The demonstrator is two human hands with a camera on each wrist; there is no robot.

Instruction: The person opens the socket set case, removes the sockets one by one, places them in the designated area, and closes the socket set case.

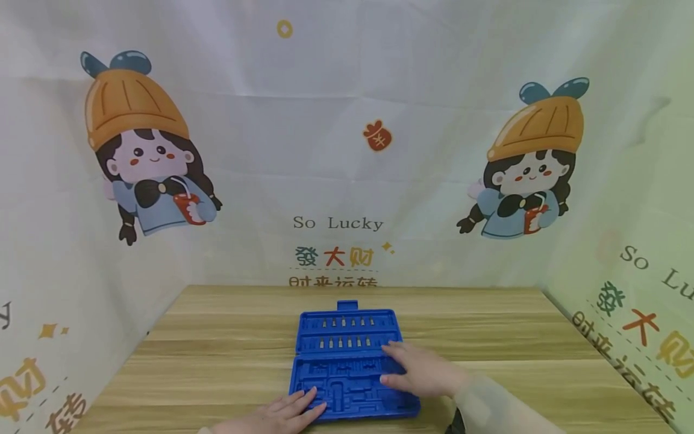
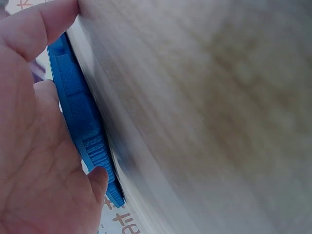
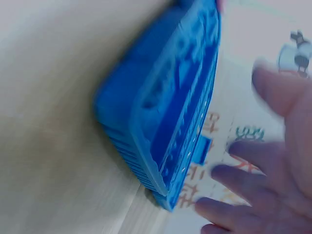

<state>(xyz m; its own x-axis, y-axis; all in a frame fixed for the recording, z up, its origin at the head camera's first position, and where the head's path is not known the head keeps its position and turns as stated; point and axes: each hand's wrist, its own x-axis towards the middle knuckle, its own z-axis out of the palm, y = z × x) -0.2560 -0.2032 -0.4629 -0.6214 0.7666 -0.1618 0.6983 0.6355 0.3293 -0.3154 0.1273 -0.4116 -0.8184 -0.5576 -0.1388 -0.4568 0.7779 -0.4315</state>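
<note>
A blue plastic tool case (image 1: 390, 398) lies unfolded on the table. Its far half holds two rows of small metal bits (image 1: 340, 343), while the near half has moulded hollows of various shapes. My left hand (image 1: 273, 416) lies at the near left corner, with its straight fingers over the case edge. In the left wrist view, that hand's palm is beside the case's blue side wall (image 2: 80, 107). Over the right side is my right hand (image 1: 425, 369), fingers spread and holding nothing. The right wrist view shows its fingers (image 3: 243, 183) apart from the case, slightly blurred.
The case stands on a wood-grain table (image 1: 228, 337). Behind and on both sides hangs a pale printed cloth (image 1: 347, 181) with cartoon figures and lettering. A latch tab (image 1: 347, 305) sticks out from the case's far edge.
</note>
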